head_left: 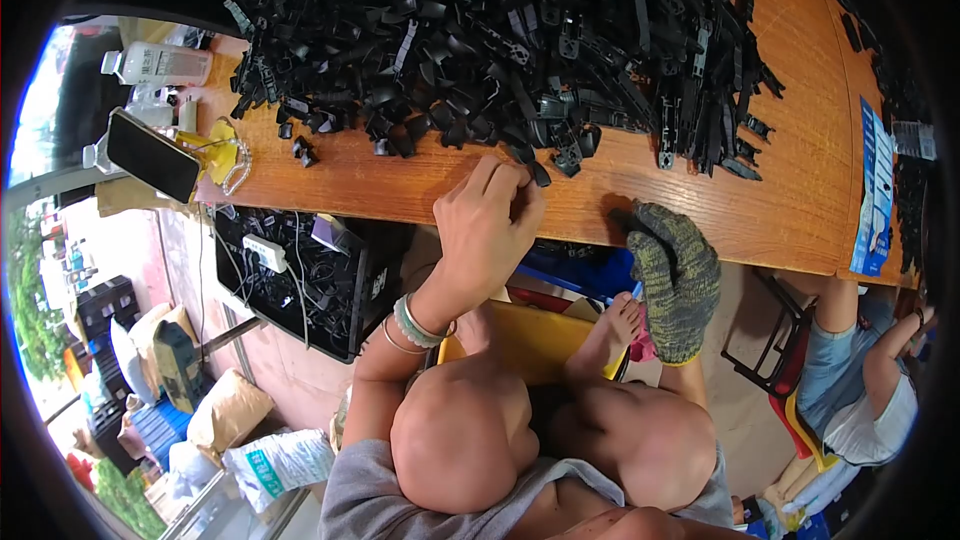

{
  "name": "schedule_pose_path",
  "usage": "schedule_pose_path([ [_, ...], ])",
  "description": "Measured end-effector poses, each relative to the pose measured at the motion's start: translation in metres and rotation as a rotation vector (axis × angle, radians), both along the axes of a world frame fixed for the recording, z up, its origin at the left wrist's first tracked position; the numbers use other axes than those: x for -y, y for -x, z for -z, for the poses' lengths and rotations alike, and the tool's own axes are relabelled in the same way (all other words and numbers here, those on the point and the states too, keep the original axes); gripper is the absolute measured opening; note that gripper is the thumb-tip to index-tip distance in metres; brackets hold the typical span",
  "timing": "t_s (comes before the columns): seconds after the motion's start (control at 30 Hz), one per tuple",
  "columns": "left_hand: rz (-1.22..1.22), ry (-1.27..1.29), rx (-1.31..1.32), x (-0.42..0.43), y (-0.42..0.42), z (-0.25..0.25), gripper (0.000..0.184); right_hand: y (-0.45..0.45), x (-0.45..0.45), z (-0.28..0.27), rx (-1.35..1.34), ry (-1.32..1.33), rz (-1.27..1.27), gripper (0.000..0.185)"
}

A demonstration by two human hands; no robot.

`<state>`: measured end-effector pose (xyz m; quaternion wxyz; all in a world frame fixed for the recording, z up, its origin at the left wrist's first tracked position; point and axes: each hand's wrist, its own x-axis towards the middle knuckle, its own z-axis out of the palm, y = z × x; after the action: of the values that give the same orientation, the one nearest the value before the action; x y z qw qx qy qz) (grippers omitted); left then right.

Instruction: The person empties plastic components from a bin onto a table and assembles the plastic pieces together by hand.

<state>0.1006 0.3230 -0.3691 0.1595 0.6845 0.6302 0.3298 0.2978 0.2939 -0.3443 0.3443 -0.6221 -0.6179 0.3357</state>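
Across the far half of the table (800, 70), orange-brown wood grain with a glossy finish, sprawls a heap (480, 30) of black parts, plastic-looking: long slotted strips, short curved bits, some shiny, some matte. Small black piece (541, 176) sits at the heap's near side, close to the table edge, right at the left hand's fingertips. Far left: dark-screened phone (153, 155) tilted on a yellow stand (222, 150), clear bottle (165, 64) lying beyond it. Below the table edge, left: black crate (378, 285) of dark bits, white power strip (264, 252) on top. Far right: blue-and-white packet (873, 190).

Left hand (485, 225) bare, back up, wrist over the near edge, fingers curled down, thumb near index; pale bracelet (414, 325) on wrist. Cannot tell if it pinches the small black piece or just touches it. Right hand (682, 265) in a speckled yellow-and-dark knit glove (680, 325), upright at the near edge, fingers bent over leftward; grip cannot be told.

Left fingertips partly hidden behind knuckles. Dark patch by the gloved fingertips hard to make out. Other person (870, 410) at right, partly hidden by the table. Heap cut off at top.
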Motion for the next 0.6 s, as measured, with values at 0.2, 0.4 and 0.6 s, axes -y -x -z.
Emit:
schedule_pose_path([
  [0.2,0.076,-0.153,-0.068,-0.007,-0.005,-0.003,0.010,0.002,0.001,0.001,0.074,-0.064,-0.041,0.021],
  [0.4,0.226,-0.042,0.366,-0.002,-0.007,-0.012,0.015,-0.004,0.007,-0.002,-0.249,0.097,0.014,0.019],
  [0.6,0.385,0.255,0.613,0.001,-0.005,-0.029,0.014,-0.003,0.003,-0.013,-0.491,0.289,0.009,0.019],
])
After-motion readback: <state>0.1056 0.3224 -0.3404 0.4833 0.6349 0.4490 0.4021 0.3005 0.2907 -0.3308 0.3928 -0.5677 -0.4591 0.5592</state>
